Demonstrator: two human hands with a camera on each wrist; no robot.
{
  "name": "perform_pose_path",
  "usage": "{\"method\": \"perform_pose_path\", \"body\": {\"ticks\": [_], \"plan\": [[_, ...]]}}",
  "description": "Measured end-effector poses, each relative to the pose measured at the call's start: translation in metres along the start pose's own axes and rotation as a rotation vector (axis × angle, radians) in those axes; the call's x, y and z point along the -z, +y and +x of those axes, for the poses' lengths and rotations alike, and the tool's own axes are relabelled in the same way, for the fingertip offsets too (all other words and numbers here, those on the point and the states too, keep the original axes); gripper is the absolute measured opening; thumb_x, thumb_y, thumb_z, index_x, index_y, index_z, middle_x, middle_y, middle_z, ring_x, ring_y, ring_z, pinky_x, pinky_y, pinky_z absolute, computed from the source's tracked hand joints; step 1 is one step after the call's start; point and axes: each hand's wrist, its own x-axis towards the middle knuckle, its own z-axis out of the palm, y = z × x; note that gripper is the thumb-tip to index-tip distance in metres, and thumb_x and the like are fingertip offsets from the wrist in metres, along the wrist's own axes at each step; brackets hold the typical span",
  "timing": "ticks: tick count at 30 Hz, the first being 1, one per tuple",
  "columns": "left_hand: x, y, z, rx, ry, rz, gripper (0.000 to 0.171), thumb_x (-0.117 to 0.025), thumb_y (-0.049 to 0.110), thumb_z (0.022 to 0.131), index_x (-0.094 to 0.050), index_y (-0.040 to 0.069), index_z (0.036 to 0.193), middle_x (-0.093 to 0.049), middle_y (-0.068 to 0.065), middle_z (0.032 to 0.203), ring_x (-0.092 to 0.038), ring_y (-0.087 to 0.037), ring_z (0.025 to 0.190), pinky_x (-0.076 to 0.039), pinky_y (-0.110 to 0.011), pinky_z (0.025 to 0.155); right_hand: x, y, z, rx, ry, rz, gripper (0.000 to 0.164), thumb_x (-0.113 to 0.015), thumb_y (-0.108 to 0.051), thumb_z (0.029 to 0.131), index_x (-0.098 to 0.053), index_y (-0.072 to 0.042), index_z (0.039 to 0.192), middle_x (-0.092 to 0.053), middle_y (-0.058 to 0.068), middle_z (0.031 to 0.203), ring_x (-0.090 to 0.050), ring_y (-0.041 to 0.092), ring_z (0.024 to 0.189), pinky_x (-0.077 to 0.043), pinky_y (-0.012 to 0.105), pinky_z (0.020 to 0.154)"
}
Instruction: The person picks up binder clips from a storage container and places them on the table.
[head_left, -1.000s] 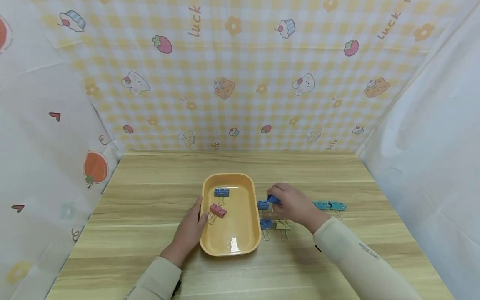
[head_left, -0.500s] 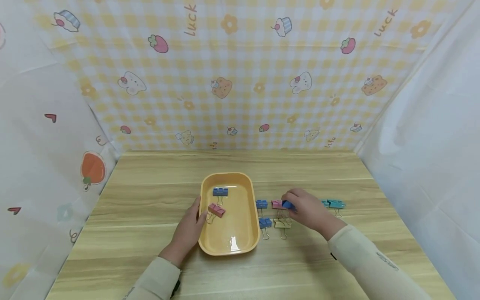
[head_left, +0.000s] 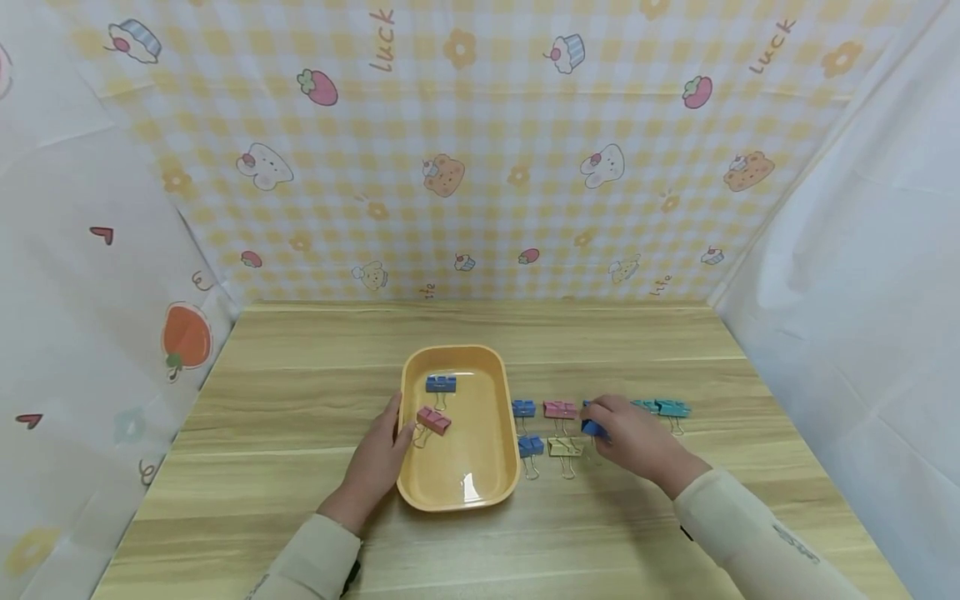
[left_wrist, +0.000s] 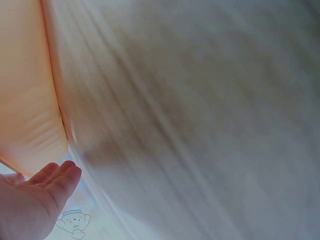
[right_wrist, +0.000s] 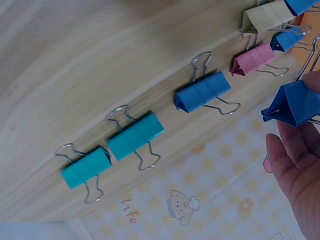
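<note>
My left hand point(head_left: 375, 458) holds the left side of a yellow tray point(head_left: 459, 500), thumb over the rim, fingers along the outer wall. Inside the tray lie a blue binder clip point(head_left: 441, 384) and a pink one. My right hand point(head_left: 633, 437) pinches another blue binder clip point(right_wrist: 295, 102) between thumb and fingers, just above the table. Beneath and beside that hand, a blue clip point(right_wrist: 202, 92) stands in the back row, partly hidden in the head view. To its left is a pink clip point(head_left: 559, 409); two teal clips point(right_wrist: 136, 136) are to its right.
Closer to the front, a yellow binder clip point(head_left: 565, 447) and a blue clip point(head_left: 531, 446) stand near the tray's right wall. Another blue clip point(head_left: 523, 408) is behind them. A checked cloth point(head_left: 480, 208) hangs along the back edge of the wooden table point(head_left: 300, 350).
My right hand has moved right and toward me with the blue binder clip, uncovering the pink clip in the back row. The left hand stays at the tray.
</note>
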Motion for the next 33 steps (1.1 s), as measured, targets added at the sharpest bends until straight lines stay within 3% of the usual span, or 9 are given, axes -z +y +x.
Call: {"method": "perform_pose_path", "body": {"ticks": [7, 18, 28, 33], "plan": [[0.0, 0.0, 0.0, -0.002, 0.001, 0.001, 0.063, -0.043, 0.027, 0.103, -0.015, 0.006, 0.155, -0.026, -0.025, 0.154, -0.026, -0.042, 0.141, -0.022, -0.055, 0.114, -0.006, 0.003, -0.01, -0.025, -0.025, -0.02, 0.028, -0.076, -0.005, 0.077, -0.068, -0.009, 0.103, -0.061, 0.003, 0.097, -0.062, 0.017, 0.085, -0.057, 0.035, 0.072], [0.001, 0.001, 0.0, -0.035, 0.005, -0.009, 0.062, -0.043, 0.024, 0.103, -0.015, 0.002, 0.154, -0.025, -0.025, 0.155, -0.025, -0.04, 0.142, -0.021, -0.053, 0.115, -0.019, 0.007, -0.022, -0.034, -0.046, -0.017, 0.033, -0.079, -0.004, 0.074, -0.069, -0.008, 0.105, -0.065, 0.004, 0.102, -0.064, 0.023, 0.094, -0.057, 0.039, 0.08], [0.002, 0.001, -0.001, -0.018, -0.001, -0.005, 0.062, -0.043, 0.025, 0.104, -0.015, 0.004, 0.155, -0.025, -0.024, 0.155, -0.025, -0.04, 0.142, -0.022, -0.054, 0.115, -0.029, 0.01, -0.032, -0.079, -0.097, 0.0, 0.033, -0.079, -0.004, 0.074, -0.069, -0.009, 0.105, -0.064, 0.006, 0.104, -0.063, 0.025, 0.096, -0.055, 0.04, 0.084], [0.002, 0.003, -0.001, -0.019, -0.004, -0.003, 0.062, -0.043, 0.025, 0.104, -0.015, 0.003, 0.154, -0.024, -0.023, 0.156, -0.024, -0.039, 0.142, -0.021, -0.053, 0.115, -0.033, 0.014, -0.037, -0.054, -0.099, 0.007, 0.033, -0.079, -0.004, 0.074, -0.068, -0.008, 0.105, -0.063, 0.007, 0.103, -0.063, 0.026, 0.096, -0.056, 0.04, 0.081]]}}
